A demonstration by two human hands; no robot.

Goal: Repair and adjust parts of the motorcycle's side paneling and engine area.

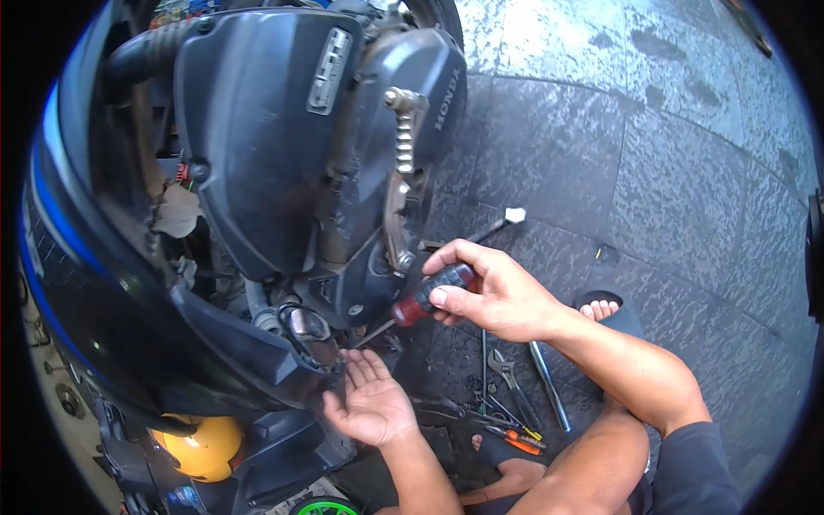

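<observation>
My right hand (498,292) grips a screwdriver (415,307) by its red and black handle. The thin shaft slants down and left toward the lower part of a dark scooter (257,146); whether its tip touches anything I cannot tell. Just below the tip, my left hand (375,402) is held palm up with the fingers spread, and no object shows on it. Its fingertips are close to the scooter's underside. Above the screwdriver, the kick-start lever (403,142) stands out from the dark engine cover (442,81).
An adjustable wrench (506,373), a long chrome bar (549,386) and an orange-handled tool (524,442) lie on the dark tiled floor (558,146). A white-headed tool (513,215) lies beyond my right hand. A yellow rounded object (199,448) sits below the scooter's body panel.
</observation>
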